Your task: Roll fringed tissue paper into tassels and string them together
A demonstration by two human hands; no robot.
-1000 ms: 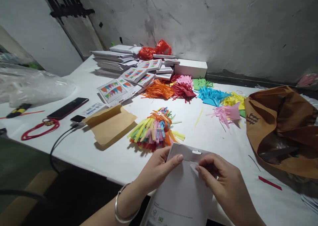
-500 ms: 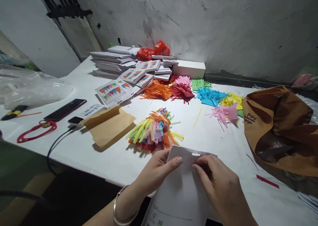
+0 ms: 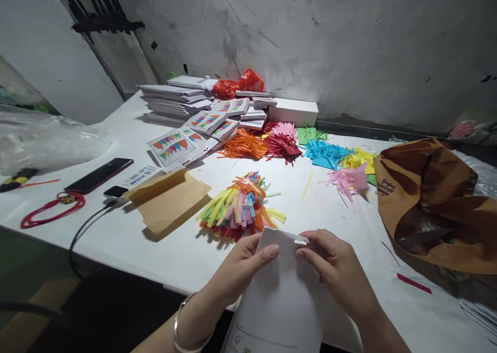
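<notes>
A rough grey plaster wall (image 3: 349, 47) ran behind the white table (image 3: 132, 223), scuffed and marked with dark smears. At the left a pale panel (image 3: 46, 47) leaned against it, with a black streaked mark (image 3: 104, 16) painted near its upper edge. The light fell brightest low on the wall just behind the table's far edge, and the upper wall lay in shade. A dark ledge (image 3: 368, 128) ran along the wall's foot at the right. Below the table's near edge the floor (image 3: 34, 291) was dim, greenish and tan
</notes>
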